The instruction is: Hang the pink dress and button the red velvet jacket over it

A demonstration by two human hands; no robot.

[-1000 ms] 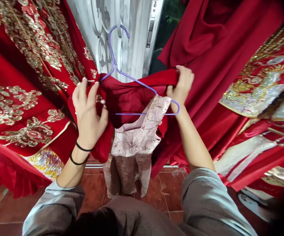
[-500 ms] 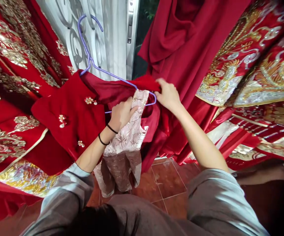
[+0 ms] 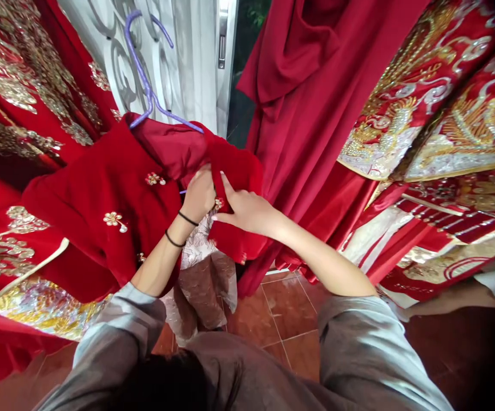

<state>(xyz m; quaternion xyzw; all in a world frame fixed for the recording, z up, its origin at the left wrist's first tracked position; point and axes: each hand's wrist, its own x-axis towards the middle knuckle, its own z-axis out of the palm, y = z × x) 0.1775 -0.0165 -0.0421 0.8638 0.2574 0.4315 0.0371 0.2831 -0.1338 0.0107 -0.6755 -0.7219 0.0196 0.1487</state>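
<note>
A red velvet jacket [image 3: 84, 177] with flower-shaped jewelled buttons hangs on a purple hanger [image 3: 147, 85]. Beneath it is a pale pink dress [image 3: 198, 251] with a brownish skirt, mostly covered. My left hand [image 3: 201, 195], wearing two black bands, is closed at the dress's upper front, between the jacket's two front panels; its fingertips are hidden. Against the jacket's right-hand panel lies my right hand [image 3: 249, 211], thumb and index finger stretched apart, with red cloth and a button [image 3: 218, 203] between them.
Red garments with gold and silver embroidery [image 3: 3, 63] crowd the left, with more embroidered ones [image 3: 393, 137] at right. A plain dark-red drape [image 3: 307, 125] hangs beside a white scrolled metal panel [image 3: 114, 63]. Reddish tiles [image 3: 268, 314] cover the floor. At right, part of another person's arm [image 3: 457, 299] shows.
My right hand has moved left and down from the hanger's end toward my left hand. The jacket's right-hand panel now covers the hanger's end and the dress top.
</note>
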